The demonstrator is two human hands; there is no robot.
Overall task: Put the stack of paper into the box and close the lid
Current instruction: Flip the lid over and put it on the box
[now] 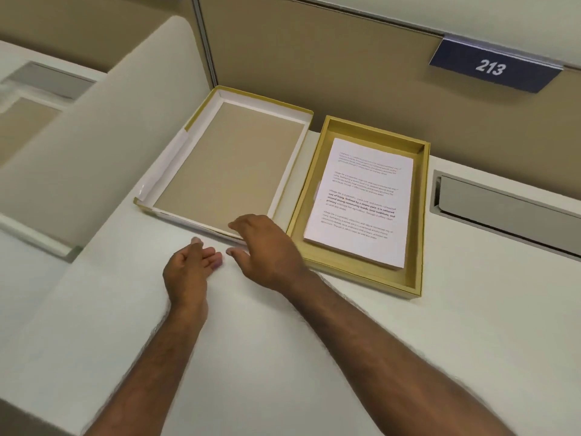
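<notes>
A stack of printed white paper lies inside the shallow yellow box on the white desk. To its left the box lid lies upside down, showing a tan inside and white walls. My right hand hovers over the lid's near right corner, fingers spread, holding nothing. A little nearer and to the left, my left hand is over the desk just in front of the lid's near edge, with loosely curled fingers and nothing in it.
A tan partition wall rises behind the desk, carrying a blue sign reading 213. A grey recessed slot sits in the desk right of the box. A rounded cream divider stands to the left.
</notes>
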